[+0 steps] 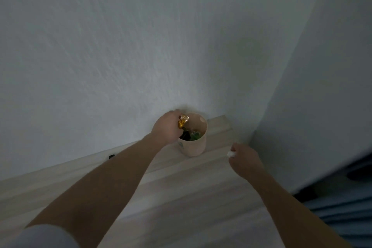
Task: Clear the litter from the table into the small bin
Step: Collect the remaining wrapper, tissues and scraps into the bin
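One gold wrapper (183,121) in left fingers (175,112) over bin (194,147), one scrap (231,154) in right fingers (234,148).

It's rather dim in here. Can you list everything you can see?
small bin: one, cream, on the table near the corner
litter in the bin: several pieces, dark and green
gold wrapper: one, gold, over the bin's rim
white scrap: one, white, right of the bin
black object: one, on the table by the wall; too small to identify
table: one, pale wood
walls: two, white, meeting in a corner
striped fabric: blue, lower right
sleeve: grey, bottom left
left hand: holds the gold wrapper
right hand: holds the white scrap
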A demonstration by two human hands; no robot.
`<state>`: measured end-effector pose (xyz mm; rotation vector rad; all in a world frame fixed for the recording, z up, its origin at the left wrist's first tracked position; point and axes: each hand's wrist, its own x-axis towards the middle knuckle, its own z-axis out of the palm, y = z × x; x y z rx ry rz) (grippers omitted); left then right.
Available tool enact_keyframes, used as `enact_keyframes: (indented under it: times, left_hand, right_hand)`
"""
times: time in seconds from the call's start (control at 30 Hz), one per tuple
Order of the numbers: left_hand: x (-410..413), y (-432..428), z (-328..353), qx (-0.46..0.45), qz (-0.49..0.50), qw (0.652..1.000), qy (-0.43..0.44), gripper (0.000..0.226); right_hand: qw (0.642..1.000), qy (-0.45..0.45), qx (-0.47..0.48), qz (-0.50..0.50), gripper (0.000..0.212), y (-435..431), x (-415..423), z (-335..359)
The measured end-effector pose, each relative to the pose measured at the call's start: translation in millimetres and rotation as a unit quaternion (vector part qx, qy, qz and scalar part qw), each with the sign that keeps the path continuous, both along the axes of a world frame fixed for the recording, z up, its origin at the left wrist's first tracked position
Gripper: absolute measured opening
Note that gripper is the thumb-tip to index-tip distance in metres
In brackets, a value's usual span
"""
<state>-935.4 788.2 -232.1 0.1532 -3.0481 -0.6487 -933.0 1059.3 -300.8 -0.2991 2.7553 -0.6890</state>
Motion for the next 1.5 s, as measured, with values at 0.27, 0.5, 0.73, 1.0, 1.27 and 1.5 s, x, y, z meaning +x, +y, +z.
enact_keyframes:
  times: [0.27, 0.5, 0.73, 1.0, 1.27, 1.5]
  left_hand:
    - [-30.6, 7.3, -26.8, 0.025, -0.003, 0.999, -0.022, 0.049]
    - [-38.1, 3.3, -32.7, 0.055, -0.023, 0.997, -0.041, 0.087]
    - [-17.8, -22.6, -33.6, 0.025, -0.019, 0.999, -0.028, 0.071]
    - [31.9, -63.9, -26.0, -0.037, 0.017, 0.999, 0.001, 0.061]
    - [86.9, -111.5, -33.5, -0.108, 0.064, 0.992, -0.011, 0.054]
    - [110.2, -136.9, -39.1, -0.125, 0.087, 0.988, -0.011, 0.051]
  right_hand:
    - [0.998, -0.010, 0.030, -0.046, 0.015, 19.2, -6.8, -1.3]
    - [0.999, -0.012, 0.032, -0.034, 0.006, 11.2, -18.6, -5.7]
    - [0.999, 0.000, 0.036, 0.008, 0.010, -14.1, -27.9, -3.1]
    - [0.998, 0.039, 0.029, 0.050, 0.014, -65.8, -48.4, 8.3]
    - [0.990, 0.076, 0.030, 0.117, 0.036, -128.1, -67.1, 17.7]
    - [0.985, 0.098, 0.059, 0.132, 0.030, -156.6, -84.2, 27.2]
